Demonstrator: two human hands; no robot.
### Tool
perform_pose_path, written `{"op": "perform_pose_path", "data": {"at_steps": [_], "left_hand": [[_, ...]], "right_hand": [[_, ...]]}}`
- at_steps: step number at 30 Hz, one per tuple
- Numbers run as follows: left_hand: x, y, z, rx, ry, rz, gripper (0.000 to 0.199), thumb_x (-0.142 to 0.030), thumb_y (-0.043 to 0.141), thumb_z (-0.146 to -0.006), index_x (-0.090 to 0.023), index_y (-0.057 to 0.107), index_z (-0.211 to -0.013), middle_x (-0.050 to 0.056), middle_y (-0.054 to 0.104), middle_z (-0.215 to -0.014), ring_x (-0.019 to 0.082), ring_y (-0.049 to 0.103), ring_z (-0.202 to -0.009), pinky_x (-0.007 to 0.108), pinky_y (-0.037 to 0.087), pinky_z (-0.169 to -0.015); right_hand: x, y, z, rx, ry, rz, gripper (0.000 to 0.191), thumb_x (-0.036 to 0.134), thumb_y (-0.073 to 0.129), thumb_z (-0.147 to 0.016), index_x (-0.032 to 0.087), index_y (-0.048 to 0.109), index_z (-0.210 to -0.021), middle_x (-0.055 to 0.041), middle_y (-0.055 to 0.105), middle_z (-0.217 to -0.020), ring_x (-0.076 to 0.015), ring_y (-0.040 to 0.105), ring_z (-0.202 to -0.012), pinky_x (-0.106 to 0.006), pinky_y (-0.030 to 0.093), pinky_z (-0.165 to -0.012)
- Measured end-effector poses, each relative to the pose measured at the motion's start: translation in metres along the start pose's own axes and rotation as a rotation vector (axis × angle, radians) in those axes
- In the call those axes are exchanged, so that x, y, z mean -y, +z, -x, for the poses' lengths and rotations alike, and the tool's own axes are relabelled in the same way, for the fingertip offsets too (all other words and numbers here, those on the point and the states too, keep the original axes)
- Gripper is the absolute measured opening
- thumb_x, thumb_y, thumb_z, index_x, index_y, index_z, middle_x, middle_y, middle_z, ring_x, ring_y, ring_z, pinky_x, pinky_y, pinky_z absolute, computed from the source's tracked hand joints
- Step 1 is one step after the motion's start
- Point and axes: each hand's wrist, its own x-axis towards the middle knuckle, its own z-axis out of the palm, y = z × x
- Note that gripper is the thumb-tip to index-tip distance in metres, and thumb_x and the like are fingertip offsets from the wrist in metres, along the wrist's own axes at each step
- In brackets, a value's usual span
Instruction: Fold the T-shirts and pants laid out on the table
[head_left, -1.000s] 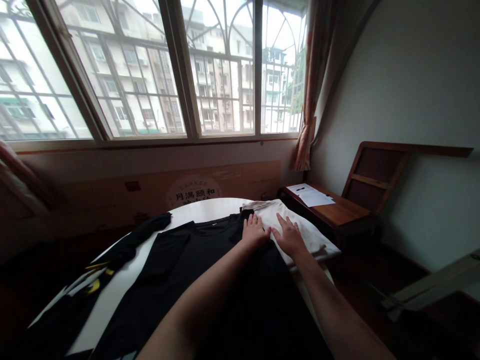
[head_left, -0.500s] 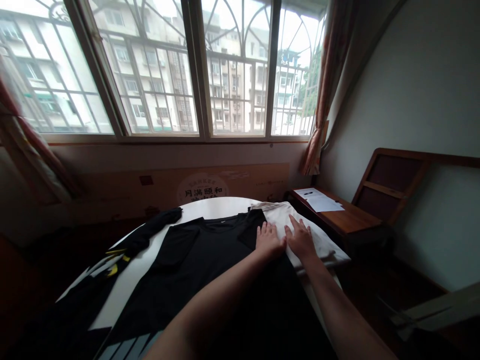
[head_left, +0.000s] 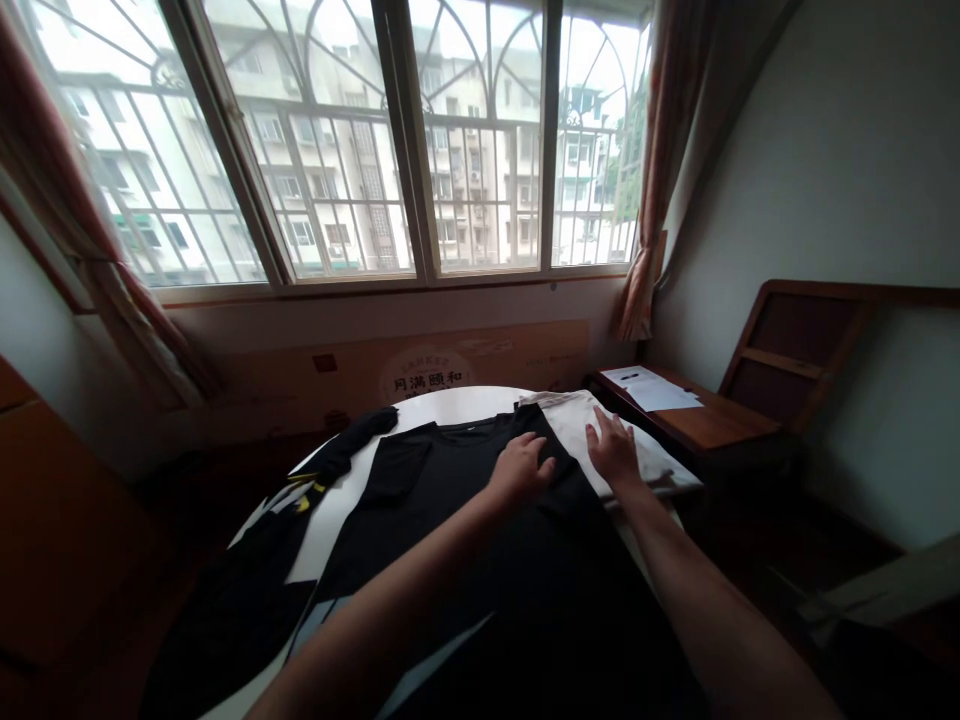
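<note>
A black shirt [head_left: 450,500] is spread over the white round table [head_left: 450,403], its neckline toward the window. My left hand [head_left: 519,468] is over the shirt's right upper part, fingers apart and slightly curled, holding nothing. To its right, my right hand [head_left: 613,450] is open with spread fingers, at a folded white cloth [head_left: 574,425]. Whether either palm touches fabric is unclear. Another dark garment with yellow and grey marks [head_left: 300,490] lies along the table's left side.
Papers [head_left: 652,390] with a pen lie on a wooden bench [head_left: 720,425] at the right. Beyond the table, a printed cardboard panel [head_left: 525,355] leans below the barred window. Curtains [head_left: 112,260] hang on both sides.
My left hand has moved left and off the white cloth's edge, its fingers more curled. My right hand has shifted slightly away from it. The camera view has turned a little left.
</note>
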Motion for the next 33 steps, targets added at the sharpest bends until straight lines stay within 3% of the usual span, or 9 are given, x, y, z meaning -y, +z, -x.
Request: {"op": "perform_pose_path", "data": {"at_steps": [5,9,12,16,20,25,27,29,33], "left_hand": [[0.023,-0.098,0.057,0.435,-0.015,-0.149,0.051,-0.038,0.057,-0.09,-0.014,0.062,-0.135,0.015,0.06,-0.141,0.031,0.055,-0.132,0.04,0.041,-0.112],[0.032,-0.157,0.125,0.409,-0.139,-0.087,0.053,-0.046,0.053,-0.092,-0.018,0.062,-0.135,0.011,0.061,-0.142,0.03,0.056,-0.131,0.042,0.042,-0.111],[0.037,-0.172,0.182,0.286,-0.156,-0.016,0.054,-0.05,0.051,-0.093,-0.021,0.061,-0.136,0.009,0.06,-0.143,0.028,0.054,-0.133,0.042,0.041,-0.113],[0.049,-0.169,0.239,0.27,-0.21,0.021,0.053,-0.055,0.052,-0.091,-0.024,0.064,-0.132,0.007,0.065,-0.137,0.027,0.06,-0.127,0.04,0.047,-0.108],[0.06,-0.159,0.275,0.146,-0.287,-0.046,0.052,-0.049,0.051,-0.09,-0.018,0.067,-0.129,0.011,0.069,-0.13,0.029,0.064,-0.122,0.043,0.05,-0.107],[0.06,-0.132,0.322,-0.083,-0.213,-0.066,0.044,-0.048,0.051,-0.094,-0.024,0.07,-0.125,0.008,0.068,-0.132,0.027,0.066,-0.118,0.04,0.056,-0.1],[0.061,-0.114,0.343,-0.157,-0.111,-0.13,0.038,-0.046,0.053,-0.095,-0.027,0.071,-0.122,0.007,0.067,-0.134,0.027,0.066,-0.119,0.039,0.058,-0.097],[0.065,-0.095,0.364,-0.201,0.024,-0.24,0.038,-0.045,0.058,-0.093,-0.03,0.069,-0.126,0.007,0.063,-0.139,0.028,0.063,-0.124,0.04,0.058,-0.097],[0.074,-0.061,0.401,-0.243,0.237,-0.467,0.064,-0.047,0.071,-0.083,-0.031,0.054,-0.143,0.009,0.048,-0.154,0.035,0.049,-0.138,0.05,0.051,-0.106]], "right_hand": [[0.027,-0.034,-0.002,-0.121,-0.169,-0.04,0.045,0.027,0.046,-0.093,0.015,0.06,-0.134,-0.0154,0.061,-0.139,-0.0365,0.045,-0.138,-0.064,0.028,-0.114],[0.054,-0.089,0.002,-0.108,-0.309,-0.239,0.037,0.028,0.048,-0.092,0.015,0.066,-0.122,-0.0143,0.073,-0.111,-0.028,0.066,-0.105,-0.046,0.05,-0.098],[0.059,-0.135,0.032,-0.018,-0.223,-0.423,0.033,0.039,0.054,-0.092,0.018,0.065,-0.115,-0.0057,0.072,-0.081,-0.0214,0.068,-0.073,-0.032,0.057,-0.069],[0.042,-0.18,0.107,0.1,0.022,-0.691,0.034,0.052,0.063,-0.088,0.02,0.062,-0.096,0.0019,0.061,-0.059,-0.0155,0.058,-0.05,-0.024,0.048,-0.046],[0.01,-0.195,0.19,0.189,0.262,-0.778,0.035,0.054,0.067,-0.086,0.02,0.06,-0.088,0.0031,0.057,-0.057,-0.0132,0.055,-0.049,-0.023,0.046,-0.046],[-0.039,-0.18,0.257,0.158,0.631,-0.9,0.054,0.059,0.082,-0.064,0.021,0.06,-0.094,-0.0019,0.067,-0.072,-0.0194,0.065,-0.061,-0.029,0.055,-0.052],[-0.054,-0.169,0.273,0.234,0.755,-0.918,0.062,0.059,0.086,-0.054,0.021,0.061,-0.097,-0.0058,0.071,-0.081,-0.0252,0.07,-0.07,-0.036,0.059,-0.059],[-0.064,-0.157,0.288,0.358,0.8,-0.934,0.064,0.06,0.085,-0.053,0.022,0.063,-0.1,-0.0097,0.074,-0.094,-0.0306,0.072,-0.083,-0.041,0.06,-0.067],[-0.066,-0.135,0.314,0.532,0.731,-1.031,0.067,0.06,0.083,-0.059,0.021,0.066,-0.11,-0.0172,0.069,-0.123,-0.0392,0.065,-0.114,-0.05,0.056,-0.089]]}}
